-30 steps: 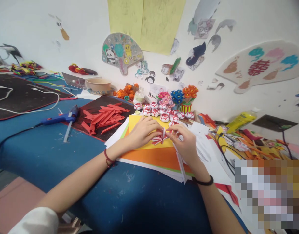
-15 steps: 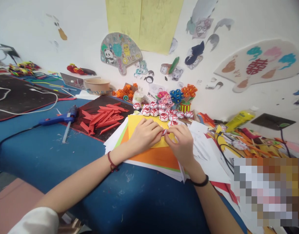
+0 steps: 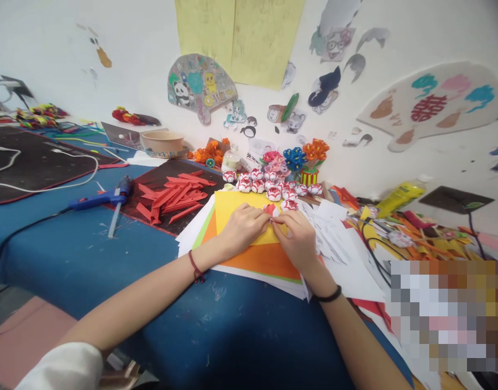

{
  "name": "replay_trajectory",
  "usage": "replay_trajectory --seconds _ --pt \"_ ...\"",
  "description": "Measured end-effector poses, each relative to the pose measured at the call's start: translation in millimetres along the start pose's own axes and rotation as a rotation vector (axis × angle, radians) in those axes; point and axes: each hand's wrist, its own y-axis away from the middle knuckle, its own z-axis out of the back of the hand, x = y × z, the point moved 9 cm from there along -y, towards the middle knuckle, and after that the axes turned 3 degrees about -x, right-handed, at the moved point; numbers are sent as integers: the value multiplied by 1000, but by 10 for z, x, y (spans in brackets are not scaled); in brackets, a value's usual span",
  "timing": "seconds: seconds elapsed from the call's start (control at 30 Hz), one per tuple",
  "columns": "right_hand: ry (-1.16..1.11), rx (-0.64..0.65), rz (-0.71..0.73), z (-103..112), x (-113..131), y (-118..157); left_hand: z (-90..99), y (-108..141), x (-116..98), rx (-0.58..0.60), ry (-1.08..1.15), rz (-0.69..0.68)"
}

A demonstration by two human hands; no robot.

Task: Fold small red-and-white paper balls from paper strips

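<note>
Over the paper stack, my left hand (image 3: 244, 226) and my right hand (image 3: 296, 238) meet fingertip to fingertip. Between them they pinch a small red and white folded paper piece (image 3: 270, 209), whose red part stands up above the fingers. Its lower end is hidden by my fingertips. Under my hands lie stacked sheets, with a yellow sheet (image 3: 226, 208) on an orange sheet (image 3: 257, 262). Just beyond my hands sit several red and white paper flowers (image 3: 273, 193), the closest one (image 3: 289, 205) near my right fingers.
Red folded paper strips (image 3: 173, 197) are heaped on a dark mat to the left. A blue glue gun (image 3: 98, 200) lies beside them, its cord trailing left. White paper scraps (image 3: 330, 238) and a yellow bottle (image 3: 401, 197) are on the right. A round bowl (image 3: 163, 143) stands behind.
The paper piece has turned in my fingers, and more of its red side now shows above them. My right hand has shifted slightly left. The view has moved a little.
</note>
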Motion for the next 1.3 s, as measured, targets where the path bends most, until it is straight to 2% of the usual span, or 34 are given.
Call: replay_trajectory --seconds 0.1,0.2,0.47,0.6,0.73,0.83,0.9,1.1,1.2,1.3 --pt "-60 -2 -26 1 -47 -1 -2 18 35 -16 28 7" --pt "-118 18 -77 6 -111 -19 8 15 26 0 14 -53" --pt "-266 84 -74 -7 -174 -44 -3 11 -109 128 -11 -236" --pt "-270 119 -92 -31 -185 -36 -25 7 -144 176 -39 -247" --pt "-281 135 -176 -52 -254 -23 -74 -13 -80 213 15 -140" --pt "-265 79 -267 -16 -365 -7 -72 -32 33 164 84 20" --pt "-248 44 -300 14 -413 -2 -73 -31 59 142 87 63" --pt "-218 15 -248 57 -339 -38 -8 -22 82 62 127 100" --pt "-139 0 -205 68 -280 -47 15 -23 136 27 184 167" --pt "-170 25 -194 25 -253 -45 24 -21 211 -12 263 256"
